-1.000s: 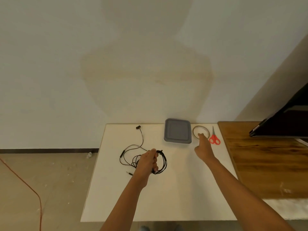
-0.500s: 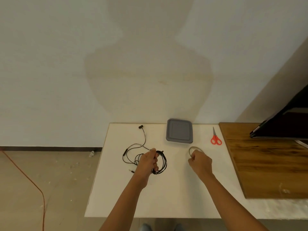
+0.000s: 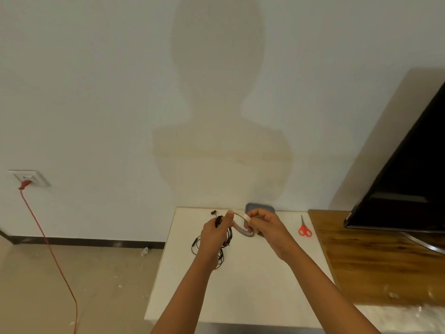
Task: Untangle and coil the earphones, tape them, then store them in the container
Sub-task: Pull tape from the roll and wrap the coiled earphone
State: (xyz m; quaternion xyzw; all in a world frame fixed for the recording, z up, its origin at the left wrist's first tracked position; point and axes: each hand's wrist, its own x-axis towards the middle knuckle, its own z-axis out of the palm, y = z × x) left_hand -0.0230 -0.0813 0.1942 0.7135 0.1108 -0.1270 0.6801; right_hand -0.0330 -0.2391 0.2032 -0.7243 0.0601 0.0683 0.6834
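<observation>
You work on a smooth, matt white table (image 3: 252, 285); beside it lies a grained wood top (image 3: 375, 261) with a slight sheen. The screen (image 3: 409, 184) is glossy black, the scissors (image 3: 304, 229) have red plastic handles, and the container (image 3: 250, 206) is matt grey plastic.

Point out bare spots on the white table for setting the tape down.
Bare: the near half of the table, below the earphones and between the forearms; also the strip between the right hand and the scissors. Crowded: the far middle, where the left hand, tape and container bunch up.
</observation>
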